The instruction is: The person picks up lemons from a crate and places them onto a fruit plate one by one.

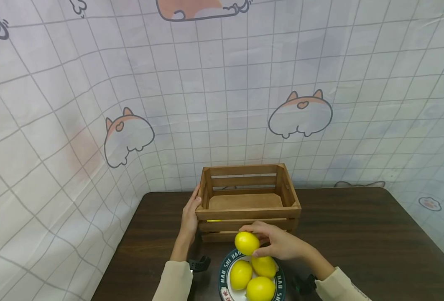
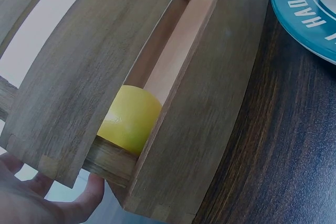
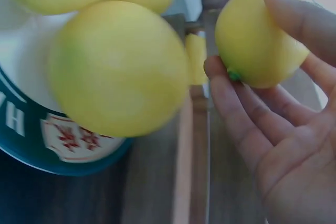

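Left hand [image 1: 190, 217]: fingers laid flat and fairly straight against the left end of the wooden crate [image 1: 248, 200], thumb at its near corner; it braces the crate rather than wrapping it.

Crate count: 1, slatted, standing upright on the dark wooden table [image 1: 357, 238], at the far side against the backdrop.

Lemon inside crate [image 2: 128, 119]: 1, seen through the slat gap in the left wrist view, lying low at the near left corner.

Right hand [image 1: 278, 242]: fingers and thumb curled round the held lemon [image 1: 246, 243], 1 fruit, raised just in front of the crate's near wall and above the plate.

Plate [image 1: 222, 276]: 1, teal rim with white lettering, at the near table edge. Lemons on plate [image 1: 241, 274]: 3, touching one another.

Total lemons in view: 5.
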`<action>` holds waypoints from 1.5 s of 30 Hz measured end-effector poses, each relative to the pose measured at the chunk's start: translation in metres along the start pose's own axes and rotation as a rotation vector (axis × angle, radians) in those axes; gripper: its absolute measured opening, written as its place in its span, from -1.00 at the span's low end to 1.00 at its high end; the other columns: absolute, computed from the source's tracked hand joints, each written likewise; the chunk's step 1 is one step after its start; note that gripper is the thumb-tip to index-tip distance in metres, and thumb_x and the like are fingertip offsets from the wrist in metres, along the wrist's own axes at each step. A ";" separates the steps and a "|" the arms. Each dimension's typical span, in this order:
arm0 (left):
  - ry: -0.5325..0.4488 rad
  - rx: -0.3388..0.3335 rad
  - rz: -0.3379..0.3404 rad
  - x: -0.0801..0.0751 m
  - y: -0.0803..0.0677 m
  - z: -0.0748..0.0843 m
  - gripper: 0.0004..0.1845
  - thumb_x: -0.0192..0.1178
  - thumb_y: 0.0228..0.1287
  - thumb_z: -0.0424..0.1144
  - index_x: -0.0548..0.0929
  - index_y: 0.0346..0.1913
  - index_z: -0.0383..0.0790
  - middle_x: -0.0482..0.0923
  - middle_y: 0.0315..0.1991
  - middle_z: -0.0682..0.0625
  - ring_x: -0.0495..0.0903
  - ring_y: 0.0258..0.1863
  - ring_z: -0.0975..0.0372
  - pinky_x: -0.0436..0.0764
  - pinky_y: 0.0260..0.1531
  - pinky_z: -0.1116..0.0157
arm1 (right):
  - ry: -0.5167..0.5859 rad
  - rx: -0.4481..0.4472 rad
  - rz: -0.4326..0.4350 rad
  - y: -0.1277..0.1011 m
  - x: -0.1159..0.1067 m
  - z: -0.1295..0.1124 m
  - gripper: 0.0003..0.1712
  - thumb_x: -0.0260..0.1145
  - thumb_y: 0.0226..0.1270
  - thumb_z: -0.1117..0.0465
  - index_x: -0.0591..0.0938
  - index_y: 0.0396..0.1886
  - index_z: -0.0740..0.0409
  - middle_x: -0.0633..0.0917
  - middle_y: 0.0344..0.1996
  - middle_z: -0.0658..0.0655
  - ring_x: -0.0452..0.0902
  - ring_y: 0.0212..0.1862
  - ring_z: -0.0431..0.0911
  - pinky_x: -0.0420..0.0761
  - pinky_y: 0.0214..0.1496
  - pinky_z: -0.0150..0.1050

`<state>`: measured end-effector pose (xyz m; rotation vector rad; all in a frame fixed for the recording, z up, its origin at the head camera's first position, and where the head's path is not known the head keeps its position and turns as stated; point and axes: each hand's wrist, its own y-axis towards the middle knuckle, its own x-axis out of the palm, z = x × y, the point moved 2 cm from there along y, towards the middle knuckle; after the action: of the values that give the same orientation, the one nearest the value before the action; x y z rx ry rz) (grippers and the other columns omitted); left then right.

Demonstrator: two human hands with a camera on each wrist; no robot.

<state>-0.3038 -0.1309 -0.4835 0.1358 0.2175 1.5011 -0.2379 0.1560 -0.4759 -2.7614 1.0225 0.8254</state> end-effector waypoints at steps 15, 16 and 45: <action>0.016 0.018 0.016 -0.002 0.010 -0.023 -0.47 -0.22 0.68 -0.02 0.14 0.61 0.23 0.02 0.65 0.19 -0.13 0.68 0.13 -0.21 0.62 -0.16 | -0.060 0.105 0.034 0.009 0.020 0.020 -0.28 0.37 0.44 0.11 0.38 0.54 0.02 0.53 0.14 0.03 0.50 0.10 -0.14 0.61 0.24 -0.15; 0.020 0.021 0.017 -0.002 0.009 -0.023 -0.48 -0.22 0.68 -0.01 0.15 0.60 0.26 0.02 0.65 0.20 -0.13 0.68 0.13 -0.20 0.61 -0.17 | -0.058 0.112 0.034 0.009 0.021 0.020 -0.29 0.37 0.43 0.12 0.39 0.53 0.02 0.53 0.14 0.04 0.50 0.09 -0.13 0.61 0.23 -0.11; 0.019 0.026 0.014 -0.002 0.005 -0.023 -0.45 -0.23 0.67 0.06 0.13 0.62 0.25 0.00 0.66 0.19 -0.15 0.68 0.08 -0.21 0.59 -0.23 | -0.164 0.197 -0.006 0.010 0.025 0.023 -0.31 0.42 0.36 0.05 0.49 0.44 0.06 0.58 0.25 0.03 0.48 0.06 -0.15 0.58 0.08 -0.16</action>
<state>-0.3145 -0.1335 -0.5048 0.1442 0.2524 1.5147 -0.2393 0.1396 -0.5074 -2.4871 1.0057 0.8816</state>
